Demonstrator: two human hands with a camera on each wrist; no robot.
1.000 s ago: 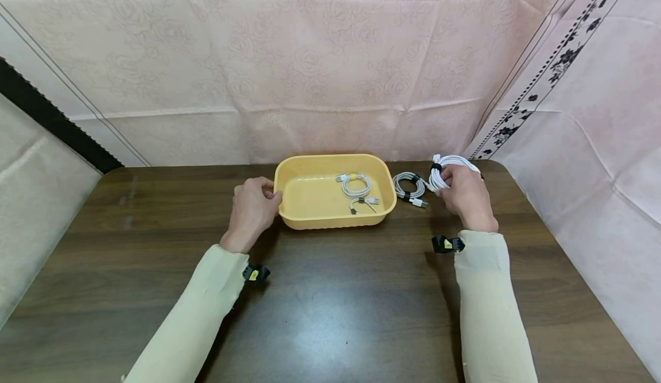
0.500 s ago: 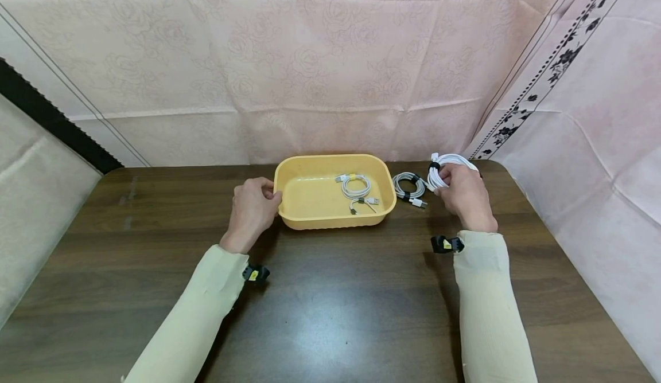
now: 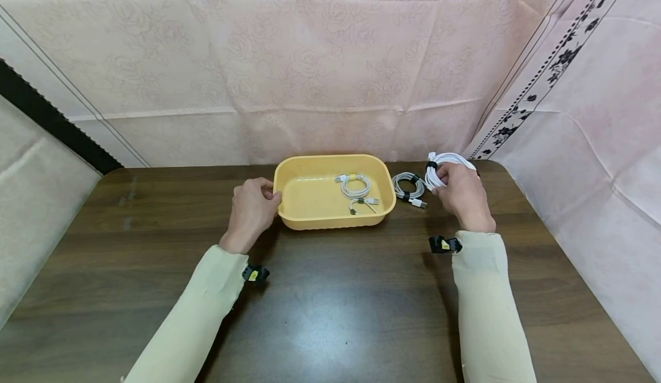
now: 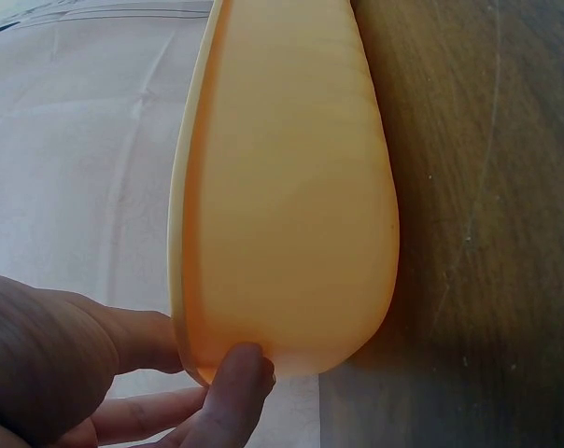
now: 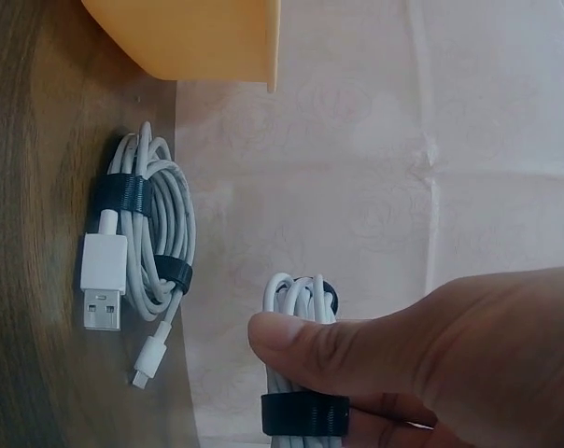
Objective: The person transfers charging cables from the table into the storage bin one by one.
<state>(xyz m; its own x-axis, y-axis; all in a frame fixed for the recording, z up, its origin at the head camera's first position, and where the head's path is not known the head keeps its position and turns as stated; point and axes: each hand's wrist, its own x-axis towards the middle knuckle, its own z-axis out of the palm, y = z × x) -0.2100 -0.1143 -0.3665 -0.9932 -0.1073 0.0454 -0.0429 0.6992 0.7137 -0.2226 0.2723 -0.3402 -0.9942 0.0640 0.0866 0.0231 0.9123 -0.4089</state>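
Note:
My left hand point(image 3: 252, 208) pinches the left end of a yellow plastic tub point(image 3: 304, 222); in the left wrist view its thumb and fingers point(image 4: 233, 397) are at the rim. Between the thumb and fingers of my right hand point(image 3: 461, 194) is a coiled white USB cable point(image 3: 448, 159), strapped in black, held to the right of the tub. Another coiled cable point(image 5: 170, 224) with two black straps lies on the table between tub and right hand, its USB plug showing. Inside the tub are a looped white cable point(image 3: 356, 186) and a short cable point(image 3: 364, 201).
The brown wooden table point(image 3: 310, 303) extends toward me and to both sides. Directly behind its far edge hangs a pale patterned cloth point(image 3: 310, 73), and similar cloth point(image 3: 609, 142) borders the right side.
My right hand has shifted slightly left with the coiled cable in its grip. The left hand and the tub look unmoved.

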